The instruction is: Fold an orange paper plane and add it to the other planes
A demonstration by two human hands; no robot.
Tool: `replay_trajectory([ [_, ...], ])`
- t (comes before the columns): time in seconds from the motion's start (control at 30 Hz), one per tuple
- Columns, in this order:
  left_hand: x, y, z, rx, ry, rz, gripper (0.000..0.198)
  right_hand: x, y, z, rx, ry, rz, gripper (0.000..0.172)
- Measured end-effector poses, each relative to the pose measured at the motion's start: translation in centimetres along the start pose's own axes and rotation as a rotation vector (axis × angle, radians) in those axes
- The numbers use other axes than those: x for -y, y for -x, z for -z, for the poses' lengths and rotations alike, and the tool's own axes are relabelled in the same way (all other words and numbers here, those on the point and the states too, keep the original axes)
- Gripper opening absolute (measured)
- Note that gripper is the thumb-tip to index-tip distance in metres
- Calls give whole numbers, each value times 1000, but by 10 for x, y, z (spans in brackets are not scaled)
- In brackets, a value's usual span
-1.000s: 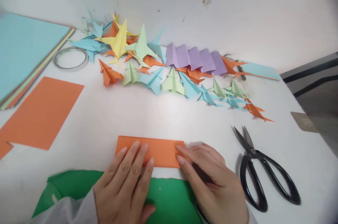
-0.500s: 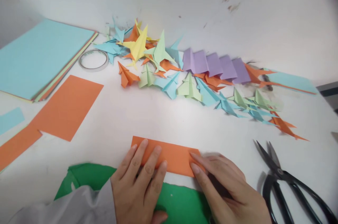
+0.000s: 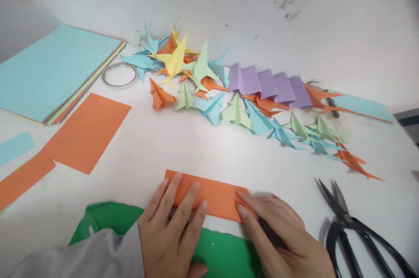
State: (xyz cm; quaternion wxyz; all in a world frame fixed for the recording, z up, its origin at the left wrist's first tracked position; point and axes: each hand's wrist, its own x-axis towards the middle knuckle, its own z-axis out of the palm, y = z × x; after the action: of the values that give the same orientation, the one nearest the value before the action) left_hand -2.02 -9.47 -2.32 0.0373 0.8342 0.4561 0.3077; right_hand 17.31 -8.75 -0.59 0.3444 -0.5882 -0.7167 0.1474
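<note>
An orange paper strip (image 3: 218,197), apparently folded lengthwise, lies across the table near its front edge. My left hand (image 3: 173,230) rests on the strip's left part, fingers spread and pressing it flat. At the strip's right end, my right hand (image 3: 278,230) pinches the paper between thumb and forefinger; its other fingers are curled under. Green cloth or sheet (image 3: 225,247) shows beneath and below both hands. To the right of my right hand lie black-handled scissors (image 3: 347,219), blades parted and pointing away.
Folded paper planes (image 3: 235,112) in several colours line the back, beside a purple pleated paper (image 3: 266,84). At left are stacked coloured sheets (image 3: 62,73), a tape roll (image 3: 104,78), a flat orange sheet (image 3: 91,134), an orange strip (image 3: 26,177) and a blue piece (image 3: 16,147).
The view has shifted slightly, so the things at the back appear a little farther right and lower. Both hands keep their places on the orange paper strip.
</note>
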Motion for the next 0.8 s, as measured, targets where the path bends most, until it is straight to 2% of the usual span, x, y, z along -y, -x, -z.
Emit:
replay_trajectory([
  [0.23,4,-2,7,90,-33,-72,51,7,-6,1,-7,-51,-14,21],
  [0.4,6,-4,10,64,-25,-41,45,12,-8,1,-33,-100,-60,20],
  [0.5,8,-4,11,129,-63,-113,48,13,-9,1,-40,-101,-53,19],
  [0.67,10,-3,10,79,-66,-106,49,15,-9,-1,-59,-65,-59,16],
  [0.8,10,-3,10,103,-74,-118,50,16,-11,-1,-64,-50,-55,15],
])
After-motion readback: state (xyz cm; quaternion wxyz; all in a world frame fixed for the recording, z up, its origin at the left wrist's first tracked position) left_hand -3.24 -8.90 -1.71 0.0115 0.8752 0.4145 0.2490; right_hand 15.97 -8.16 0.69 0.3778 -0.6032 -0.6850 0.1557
